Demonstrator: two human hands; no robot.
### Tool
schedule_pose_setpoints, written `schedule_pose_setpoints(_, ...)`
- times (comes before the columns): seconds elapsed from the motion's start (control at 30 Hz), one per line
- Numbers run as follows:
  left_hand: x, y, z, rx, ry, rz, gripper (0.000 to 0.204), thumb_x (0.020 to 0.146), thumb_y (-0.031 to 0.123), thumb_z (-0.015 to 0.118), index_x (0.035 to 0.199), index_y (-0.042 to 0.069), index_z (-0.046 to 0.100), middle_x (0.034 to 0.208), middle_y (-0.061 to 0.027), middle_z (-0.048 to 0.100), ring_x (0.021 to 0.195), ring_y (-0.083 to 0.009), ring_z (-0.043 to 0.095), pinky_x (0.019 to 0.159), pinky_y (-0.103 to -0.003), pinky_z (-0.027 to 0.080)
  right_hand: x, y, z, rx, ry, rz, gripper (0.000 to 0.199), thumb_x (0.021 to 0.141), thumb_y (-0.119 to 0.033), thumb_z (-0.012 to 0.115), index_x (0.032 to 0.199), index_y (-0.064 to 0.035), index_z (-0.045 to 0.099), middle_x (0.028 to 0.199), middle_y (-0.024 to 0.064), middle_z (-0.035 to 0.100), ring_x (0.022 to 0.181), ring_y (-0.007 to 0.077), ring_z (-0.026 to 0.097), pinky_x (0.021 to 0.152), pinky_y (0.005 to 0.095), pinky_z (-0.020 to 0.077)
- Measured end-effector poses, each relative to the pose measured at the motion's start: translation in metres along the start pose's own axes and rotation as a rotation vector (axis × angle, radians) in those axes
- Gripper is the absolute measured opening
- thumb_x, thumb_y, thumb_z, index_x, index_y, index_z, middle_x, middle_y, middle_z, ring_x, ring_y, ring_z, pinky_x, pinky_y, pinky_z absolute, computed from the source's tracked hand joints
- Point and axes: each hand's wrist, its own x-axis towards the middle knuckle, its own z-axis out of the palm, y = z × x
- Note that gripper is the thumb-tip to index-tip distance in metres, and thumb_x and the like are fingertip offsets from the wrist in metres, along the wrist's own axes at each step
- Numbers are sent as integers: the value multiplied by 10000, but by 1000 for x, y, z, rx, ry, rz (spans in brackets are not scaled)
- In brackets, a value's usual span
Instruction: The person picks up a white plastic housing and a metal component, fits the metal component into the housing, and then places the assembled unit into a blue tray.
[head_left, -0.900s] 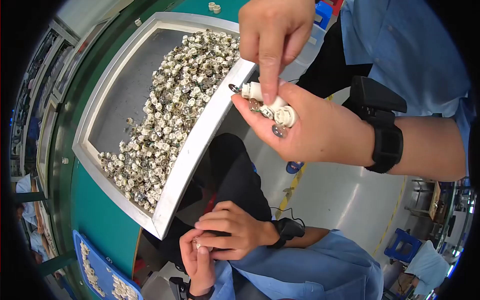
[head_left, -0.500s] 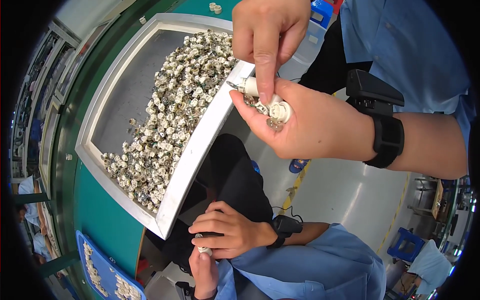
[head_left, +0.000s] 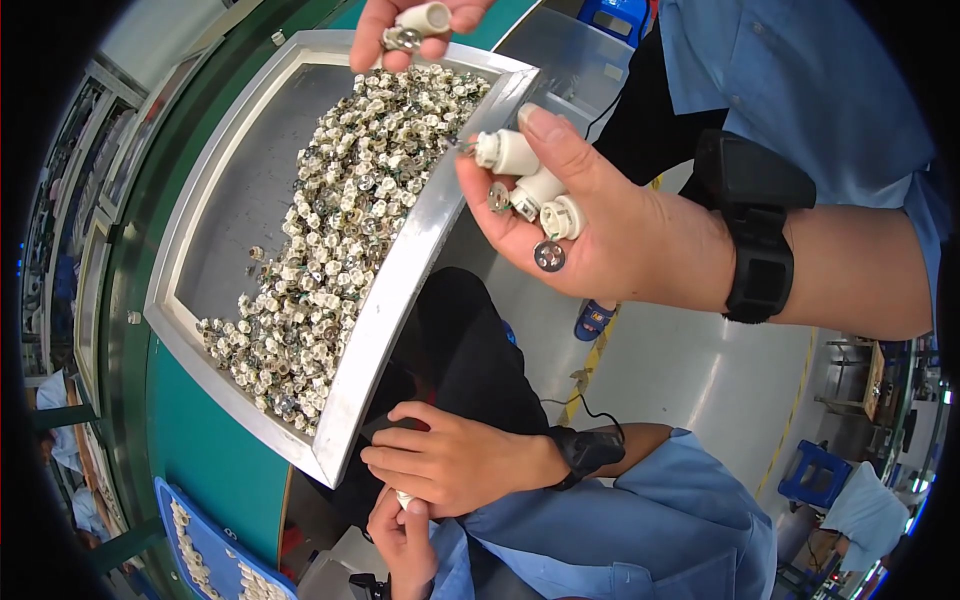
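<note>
Low in the view, my right hand [head_left: 438, 462] curls over a small white cylindrical part [head_left: 404, 498], its fingers hiding most of it. My left hand [head_left: 402, 530] comes from below and pinches the same part from underneath. Above, a co-worker's cupped hand [head_left: 630, 230] holds several white cylindrical parts [head_left: 538, 187] with notched ends and small round metal discs [head_left: 549, 256]. The co-worker's other hand [head_left: 375, 35] carries another white part [head_left: 423, 18] with a metal disc, over the tray's far edge.
A metal-rimmed tray [head_left: 370, 335] holds a large heap of small white and metal pieces [head_left: 340, 220] on a green table [head_left: 215, 420]. A blue tray [head_left: 205, 535] with white parts stands at lower left. Dark-trousered legs, a cable [head_left: 600, 405] and a blue stool [head_left: 815, 472] are around the floor.
The co-worker's pointing hand has left the cupped palm and moved up and left, now carrying a part. My right hand has shifted slightly, covering the part's metal end.
</note>
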Motion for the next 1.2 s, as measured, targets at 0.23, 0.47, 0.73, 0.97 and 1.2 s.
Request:
schedule_pose_setpoints(0.23,-1,-1,8,-111,118,9,403,1057,294,489,1104,-87,608,979,-33,614,862,-76,505,742,-216,382,7,-1,0,5,37,20,356,779,-217,659,1023,42,678,1091,128,658,1080,253,598,1031,444,407)
schedule_pose_setpoints(0.47,0,9,2,-155,94,-19,387,1063,287,485,1095,-79,608,982,-35,615,888,-78,508,759,-224,387,11,-3,-2,-14,20,6,308,790,-200,656,983,39,674,1052,127,667,1084,260,619,1028,443,424)
schedule_pose_setpoints(0.73,3,14,-13,-195,-3,-36,412,1037,324,530,1075,-77,615,955,-28,610,866,-74,499,747,-218,378,20,-8,-3,40,-55,-37,270,795,-182,677,971,23,667,1017,106,683,1067,260,656,991,439,451)
schedule_pose_setpoints(0.97,9,33,-25,-655,-293,6,401,1058,264,445,1105,-98,610,1042,-144,657,950,-218,629,845,-306,491,37,-23,-8,167,114,36,353,735,-234,802,1022,-57,698,1062,83,714,894,233,694,869,410,423)
schedule_pose_setpoints(1.2,-4,18,-48,-950,-417,-23,520,1081,360,376,1140,-113,584,1130,-189,629,1072,-247,601,942,-334,467,48,-37,11,257,132,48,343,752,-249,824,1033,-94,704,1039,77,720,875,223,693,879,430,415)
